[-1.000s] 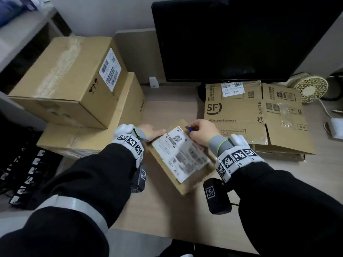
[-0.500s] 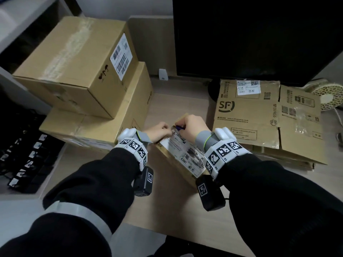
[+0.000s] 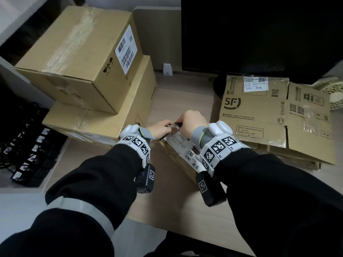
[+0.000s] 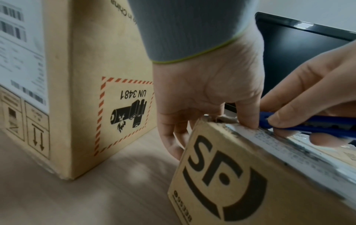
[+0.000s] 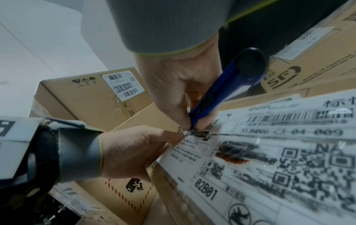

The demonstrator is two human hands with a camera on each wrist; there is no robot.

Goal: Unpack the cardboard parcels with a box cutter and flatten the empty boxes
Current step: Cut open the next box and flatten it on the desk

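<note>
A small flat SF cardboard parcel [image 3: 182, 153] [image 4: 250, 179] [image 5: 269, 159] with a white shipping label lies on the desk between my hands. My left hand [image 3: 161, 127] [image 4: 208, 106] [image 5: 134, 152] grips its far left corner, thumb on top, fingers down the side. My right hand [image 3: 191, 121] [image 5: 179, 85] pinches a blue box cutter [image 5: 221, 91] [image 4: 308, 125] [image 3: 179, 124], its tip on the label's top edge near the left thumb. A slit line runs across the label behind the tip.
Two big sealed cardboard boxes [image 3: 83, 58] are stacked on the left, touching distance from my left hand. Flattened SF boxes [image 3: 269, 115] lie on the right. A dark monitor [image 3: 259, 34] stands behind. A white fan [image 3: 332, 93] sits at the far right.
Both hands and the parcel have shifted left, toward the stacked boxes. The cutter tip has travelled along the label's top edge to the far left corner by my left thumb.
</note>
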